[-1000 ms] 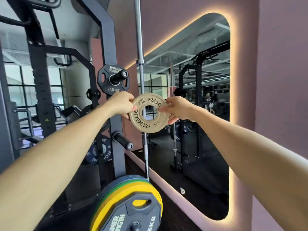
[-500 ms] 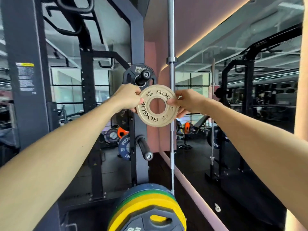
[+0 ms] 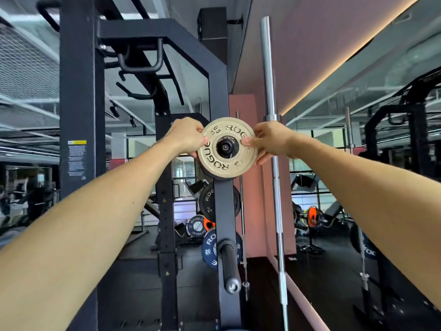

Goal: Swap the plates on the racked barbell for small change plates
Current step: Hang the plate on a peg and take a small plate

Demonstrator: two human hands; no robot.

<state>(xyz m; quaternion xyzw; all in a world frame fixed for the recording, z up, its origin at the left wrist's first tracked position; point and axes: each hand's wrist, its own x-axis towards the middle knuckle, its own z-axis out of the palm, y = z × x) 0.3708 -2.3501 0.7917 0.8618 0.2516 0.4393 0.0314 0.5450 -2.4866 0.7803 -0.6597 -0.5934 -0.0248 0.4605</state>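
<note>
A small round tan metal change plate (image 3: 228, 148) with raised dark lettering sits at arm's length in front of the person, about head height, held face-on to the camera. Its centre hole is lined up over the black end cap of a short black storage peg (image 3: 225, 147) that sticks straight out toward the viewer from the dark steel rack upright (image 3: 223, 211); the peg tip shows through the hole, with a dark plate just behind on the same peg. The left hand (image 3: 187, 137) pinches the plate's left rim, thumb on the front face and fingers curled behind, and the right hand (image 3: 269, 140) pinches the right rim the same way, so both hands are closed on the plate and equally near it. The peg's long axis runs toward and away from the person, so any slide of the plate would travel along that line; whether it is going on or coming off cannot be told. Lower on the same upright, a longer black peg with a silver tip (image 3: 228, 268) points out, with a blue round plate (image 3: 210, 247) behind it. Just right of the plate a bare silver barbell (image 3: 272, 149) stands upright against the pink wall (image 3: 253, 187), beside a large wall mirror (image 3: 358, 115) that reflects the gym.
</note>
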